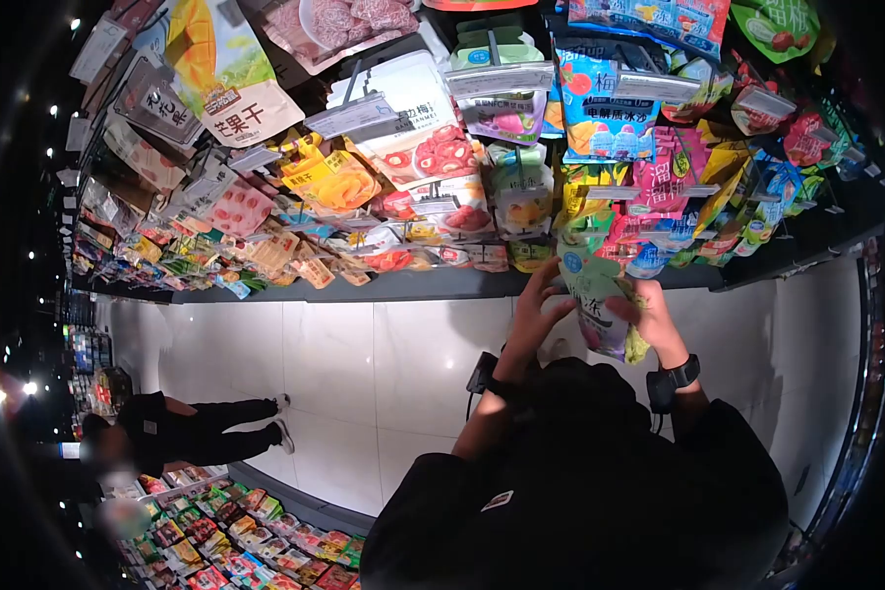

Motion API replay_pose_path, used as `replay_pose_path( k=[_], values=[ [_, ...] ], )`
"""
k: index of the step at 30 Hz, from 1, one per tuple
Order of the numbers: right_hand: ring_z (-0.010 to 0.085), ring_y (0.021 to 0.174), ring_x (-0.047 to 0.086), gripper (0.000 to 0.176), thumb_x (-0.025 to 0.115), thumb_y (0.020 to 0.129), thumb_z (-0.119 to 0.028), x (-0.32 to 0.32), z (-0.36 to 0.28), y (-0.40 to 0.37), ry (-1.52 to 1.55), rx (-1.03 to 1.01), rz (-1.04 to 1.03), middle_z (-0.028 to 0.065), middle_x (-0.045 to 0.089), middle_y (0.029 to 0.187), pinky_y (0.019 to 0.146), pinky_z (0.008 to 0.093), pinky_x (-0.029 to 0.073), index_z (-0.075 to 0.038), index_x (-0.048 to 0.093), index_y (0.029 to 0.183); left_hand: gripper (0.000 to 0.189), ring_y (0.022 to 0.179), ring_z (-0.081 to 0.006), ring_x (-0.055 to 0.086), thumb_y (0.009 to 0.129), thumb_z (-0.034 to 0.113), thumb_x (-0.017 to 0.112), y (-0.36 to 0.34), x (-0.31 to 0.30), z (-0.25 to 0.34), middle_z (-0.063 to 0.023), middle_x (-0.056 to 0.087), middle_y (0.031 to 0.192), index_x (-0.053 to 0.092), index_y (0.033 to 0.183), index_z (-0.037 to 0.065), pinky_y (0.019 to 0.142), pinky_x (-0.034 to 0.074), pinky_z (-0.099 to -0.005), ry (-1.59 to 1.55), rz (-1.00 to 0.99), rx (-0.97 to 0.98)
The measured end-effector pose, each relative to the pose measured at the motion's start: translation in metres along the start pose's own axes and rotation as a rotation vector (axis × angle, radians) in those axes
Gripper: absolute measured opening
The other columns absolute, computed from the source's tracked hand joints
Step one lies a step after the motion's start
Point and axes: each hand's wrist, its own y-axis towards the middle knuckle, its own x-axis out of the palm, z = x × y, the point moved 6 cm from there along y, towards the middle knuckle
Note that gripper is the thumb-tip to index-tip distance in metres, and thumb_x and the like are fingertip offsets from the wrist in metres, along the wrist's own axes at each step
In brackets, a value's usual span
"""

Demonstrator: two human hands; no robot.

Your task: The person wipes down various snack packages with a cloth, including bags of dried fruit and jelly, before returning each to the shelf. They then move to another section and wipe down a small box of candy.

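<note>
My right hand [656,320] grips a green jelly pouch [585,285] with purple fruit printed near its bottom, its thumb lying across the front. A yellow-green packet edge [637,344] shows behind the pouch on that side. On the pouch's other side, my left hand [539,313] has its fingers apart, fingertips right by the pouch's edge. Both hands are in front of the shelf's lower edge, above the tiled floor. Just beyond them, a similar green pouch [521,192] hangs on the rack beside a pink bag [667,167].
Rows of hanging snack bags, including a mango bag [228,74] and a blue bag [605,98], fill the rack ahead. Price-tag holders [501,79] jut out from it. At the left, a person [202,428] in black stands near another display of packets [231,541]. White floor tiles [329,364] lie between.
</note>
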Motion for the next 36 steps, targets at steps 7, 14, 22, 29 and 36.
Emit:
replay_pose_path(
  k=[7,14,22,29,36],
  values=[
    [0.0048,0.079,0.057,0.014,0.072,0.089,-0.007,-0.008,-0.009,0.052,-0.117,-0.008,0.136,-0.0014,0.068,0.085,0.07,0.0235,0.047,0.003,0.069,0.097,0.072,0.118,-0.0216,0.06,0.082,0.0,0.076,0.023,-0.026,0.001,-0.0104,0.062,0.125,0.04,0.144,0.005,0.101,0.049,-0.0378,-0.187,-0.148,-0.185],
    [0.0052,0.081,0.059,0.02,0.075,0.09,-0.013,-0.002,-0.024,0.1,-0.062,-0.045,0.317,0.0001,0.07,0.089,0.073,0.0239,0.049,0.003,0.069,0.101,0.071,0.112,-0.0204,0.063,0.086,-0.006,0.069,0.054,-0.04,0.02,-0.0121,0.065,0.12,0.035,0.147,0.007,0.095,0.052,-0.0344,-0.181,-0.091,-0.143],
    [0.0077,0.088,0.06,0.035,0.075,0.09,-0.018,0.018,-0.068,0.159,-0.212,-0.211,0.446,0.0039,0.07,0.099,0.078,0.0255,0.05,0.003,0.065,0.116,0.028,0.093,-0.0132,0.064,0.091,0.001,0.066,0.118,-0.086,0.111,-0.009,0.067,0.103,0.056,0.116,-0.001,0.081,0.05,-0.0275,0.073,0.274,0.262],
    [0.0058,0.086,0.058,0.032,0.075,0.091,-0.018,0.012,-0.071,0.184,-0.125,-0.173,0.532,0.0017,0.069,0.097,0.078,0.0242,0.049,0.002,0.066,0.113,0.024,0.083,-0.0118,0.062,0.088,0.004,0.066,0.157,-0.096,0.135,-0.0068,0.067,0.09,0.059,0.111,0.0,0.075,0.049,-0.0267,0.056,0.323,0.376],
    [0.0076,0.092,0.061,0.032,0.073,0.091,-0.013,0.006,-0.064,0.173,-0.119,-0.192,0.585,0.0032,0.069,0.104,0.082,0.025,0.05,0.003,0.066,0.118,0.024,0.079,-0.0142,0.062,0.087,0.005,0.067,0.156,-0.095,0.129,-0.0116,0.067,0.086,0.061,0.109,-0.001,0.072,0.049,-0.0282,0.177,0.316,0.422]
  ],
)
